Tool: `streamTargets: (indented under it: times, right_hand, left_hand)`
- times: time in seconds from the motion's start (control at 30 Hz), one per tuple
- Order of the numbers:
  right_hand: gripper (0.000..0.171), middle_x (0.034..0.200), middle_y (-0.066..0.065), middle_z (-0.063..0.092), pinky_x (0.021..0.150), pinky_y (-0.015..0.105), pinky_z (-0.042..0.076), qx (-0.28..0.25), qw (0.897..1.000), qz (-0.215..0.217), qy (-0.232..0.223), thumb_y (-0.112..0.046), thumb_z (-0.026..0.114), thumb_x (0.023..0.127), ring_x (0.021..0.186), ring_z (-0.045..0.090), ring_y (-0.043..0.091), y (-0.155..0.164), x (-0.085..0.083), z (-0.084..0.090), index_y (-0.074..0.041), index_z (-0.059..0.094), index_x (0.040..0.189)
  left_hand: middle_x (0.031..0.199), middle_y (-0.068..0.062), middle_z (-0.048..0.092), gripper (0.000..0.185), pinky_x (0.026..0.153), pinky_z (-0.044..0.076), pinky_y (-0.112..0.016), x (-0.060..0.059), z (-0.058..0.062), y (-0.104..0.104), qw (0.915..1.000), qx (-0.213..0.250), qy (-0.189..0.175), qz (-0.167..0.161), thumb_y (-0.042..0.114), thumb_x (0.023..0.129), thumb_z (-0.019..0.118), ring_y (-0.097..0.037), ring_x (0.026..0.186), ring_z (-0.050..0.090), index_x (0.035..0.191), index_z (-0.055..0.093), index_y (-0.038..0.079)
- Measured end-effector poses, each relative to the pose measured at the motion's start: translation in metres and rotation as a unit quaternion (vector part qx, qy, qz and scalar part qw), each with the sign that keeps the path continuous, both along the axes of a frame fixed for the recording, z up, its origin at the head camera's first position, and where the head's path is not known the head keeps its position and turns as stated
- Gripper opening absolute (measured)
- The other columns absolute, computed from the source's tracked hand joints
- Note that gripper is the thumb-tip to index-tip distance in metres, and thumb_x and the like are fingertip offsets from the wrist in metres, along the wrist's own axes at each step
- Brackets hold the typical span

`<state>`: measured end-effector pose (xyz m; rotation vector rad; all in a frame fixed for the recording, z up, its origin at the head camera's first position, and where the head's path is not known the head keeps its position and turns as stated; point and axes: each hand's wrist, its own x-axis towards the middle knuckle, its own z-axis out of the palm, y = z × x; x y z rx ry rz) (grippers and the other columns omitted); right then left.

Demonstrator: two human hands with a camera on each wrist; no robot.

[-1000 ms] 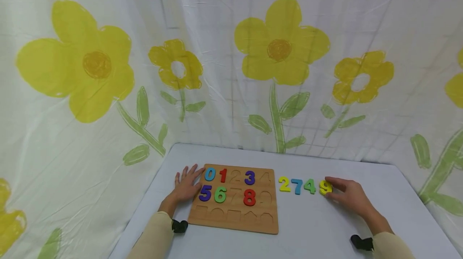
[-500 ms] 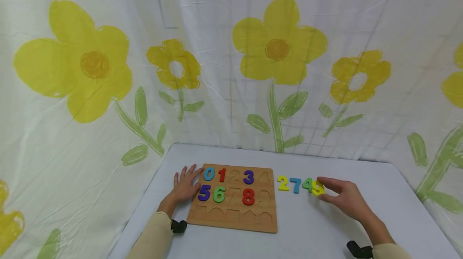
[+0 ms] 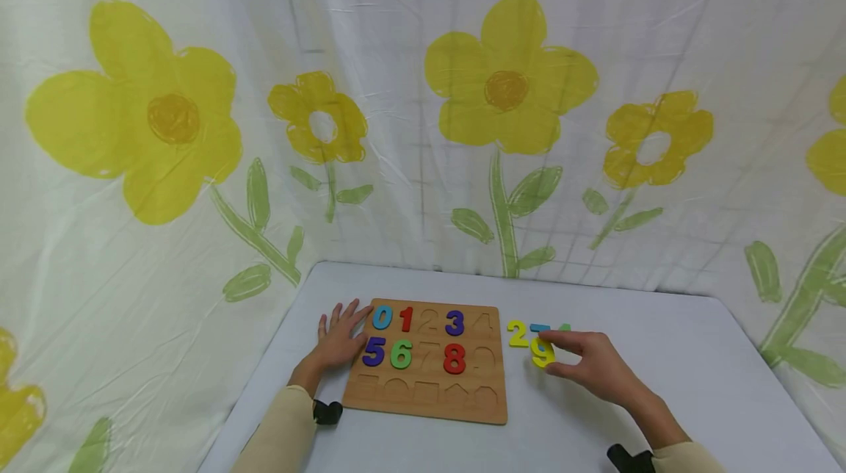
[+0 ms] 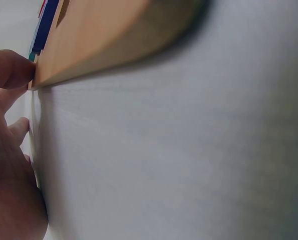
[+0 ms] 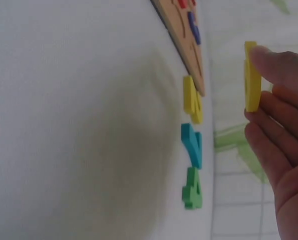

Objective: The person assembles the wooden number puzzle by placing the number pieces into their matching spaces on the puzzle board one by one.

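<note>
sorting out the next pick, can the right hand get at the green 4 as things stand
Probably not yet: the green 4 lies nearby, nothing on it, but the right hand pinches the yellow 9, filling its grip.

White curtain (image 3: 396, 230), yellow flowers (image 3: 518, 32) printed; white table (image 3: 720, 370) before.

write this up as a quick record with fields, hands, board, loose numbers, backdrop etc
left hand: fingers spread, touching the left edge of the board; hand
right hand: hand pinches the yellow 9, raised above the table
top row on board: light blue 0, red 1, purple 3
middle row on board: purple 5, green 6, red 8
loose on table: yellow 2, blue 7, green 4
backdrop: white sheet with yellow flowers
</note>
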<state>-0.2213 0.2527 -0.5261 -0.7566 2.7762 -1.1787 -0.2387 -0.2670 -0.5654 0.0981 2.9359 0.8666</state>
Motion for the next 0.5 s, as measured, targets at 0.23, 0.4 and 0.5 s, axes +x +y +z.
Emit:
streamTargets:
  times: [0.23,0.4,0.5]
  right_hand:
    - [0.053,0.138,0.004,0.078,0.103,0.046,0.063,0.025,0.999,0.032,0.02,-0.026,0.092,0.089,0.125,0.076,0.031,-0.027,-0.004,-0.008,-0.011,0.076,0.138]
    - [0.055,0.139,0.005,0.077,0.105,0.05,0.061,0.019,0.998,0.055,0.002,-0.022,0.091,0.09,0.129,0.074,0.035,-0.045,-0.006,-0.014,-0.008,0.075,0.14]
    - [0.055,0.139,0.006,0.077,0.105,0.051,0.061,0.014,0.998,0.063,-0.003,-0.021,0.091,0.089,0.129,0.074,0.036,-0.055,-0.006,-0.018,-0.007,0.075,0.14]
  left_hand:
    - [0.18,-0.025,0.025,0.062,0.128,-0.007,-0.078,-0.001,0.0,0.0,1.0,0.002,0.0,-0.001,0.019,0.106,0.059,-0.057,0.167,0.004,0.166,0.047,0.013]
    - [0.18,-0.024,0.024,0.062,0.129,-0.007,-0.078,-0.001,-0.001,0.0,1.0,-0.001,-0.001,-0.002,0.019,0.107,0.059,-0.057,0.167,0.004,0.167,0.046,0.014]
    - [0.18,-0.024,0.024,0.062,0.128,-0.006,-0.078,0.0,-0.001,-0.001,1.0,-0.004,-0.001,-0.003,0.018,0.107,0.059,-0.057,0.167,0.004,0.167,0.047,0.014]
